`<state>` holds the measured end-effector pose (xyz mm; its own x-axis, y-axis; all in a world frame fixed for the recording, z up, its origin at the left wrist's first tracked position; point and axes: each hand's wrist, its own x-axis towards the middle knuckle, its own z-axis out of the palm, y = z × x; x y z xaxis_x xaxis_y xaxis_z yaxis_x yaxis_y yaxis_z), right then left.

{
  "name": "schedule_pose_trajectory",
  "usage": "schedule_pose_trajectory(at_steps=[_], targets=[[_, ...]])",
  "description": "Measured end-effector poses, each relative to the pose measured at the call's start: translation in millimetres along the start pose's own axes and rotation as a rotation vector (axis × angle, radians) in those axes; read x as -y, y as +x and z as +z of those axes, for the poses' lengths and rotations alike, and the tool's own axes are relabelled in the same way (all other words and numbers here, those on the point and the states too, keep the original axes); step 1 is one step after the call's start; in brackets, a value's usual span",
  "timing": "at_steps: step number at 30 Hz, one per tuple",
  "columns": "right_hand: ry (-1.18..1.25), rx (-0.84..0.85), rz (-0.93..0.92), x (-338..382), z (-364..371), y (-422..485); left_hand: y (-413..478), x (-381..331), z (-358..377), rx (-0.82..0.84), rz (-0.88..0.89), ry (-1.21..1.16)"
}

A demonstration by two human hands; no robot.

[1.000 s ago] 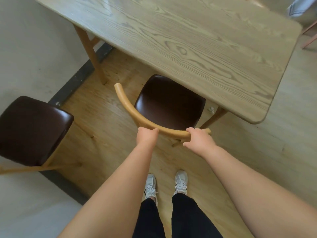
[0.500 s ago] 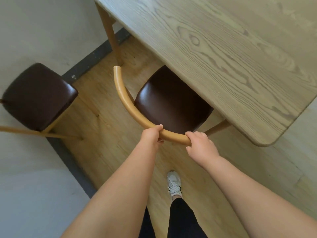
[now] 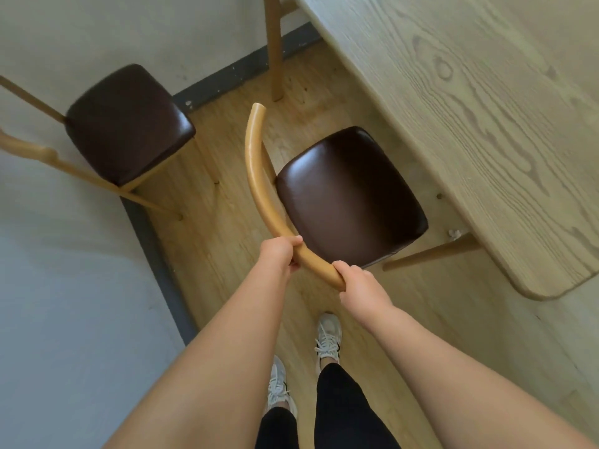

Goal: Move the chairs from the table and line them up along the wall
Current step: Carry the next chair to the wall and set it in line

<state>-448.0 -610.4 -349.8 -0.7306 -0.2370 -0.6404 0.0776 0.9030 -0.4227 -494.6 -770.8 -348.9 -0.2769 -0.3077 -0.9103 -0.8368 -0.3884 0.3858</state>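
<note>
A wooden chair with a dark brown padded seat (image 3: pixel 350 196) and a curved tan backrest rail (image 3: pixel 256 176) stands beside the light wooden table (image 3: pixel 486 108), its seat clear of the table edge. My left hand (image 3: pixel 278 254) grips the rail near its middle. My right hand (image 3: pixel 359 283) grips the rail's near end. A second chair (image 3: pixel 126 124) of the same kind stands at the upper left with its back to the wall (image 3: pixel 58 286).
A dark baseboard (image 3: pixel 155 254) runs along the wall at the left and turns a corner behind the second chair. A table leg (image 3: pixel 274 43) stands at the top centre. My two feet in white shoes (image 3: pixel 327 338) are on the wood floor below the chair.
The chair has come out from under the table and turned, its seat now fully exposed. The view has swung right, so the second chair and the wall sit closer to centre.
</note>
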Motion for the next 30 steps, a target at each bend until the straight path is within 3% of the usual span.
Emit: schedule_pose_trajectory(at_steps=[20,30], targets=[[-0.309,0.307,-0.344,192,153,-27,20,67,-286,-0.218,-0.004,-0.260],[-0.307,0.462,-0.426,284,232,-55,20,92,-400,-0.406,0.053,-0.288]])
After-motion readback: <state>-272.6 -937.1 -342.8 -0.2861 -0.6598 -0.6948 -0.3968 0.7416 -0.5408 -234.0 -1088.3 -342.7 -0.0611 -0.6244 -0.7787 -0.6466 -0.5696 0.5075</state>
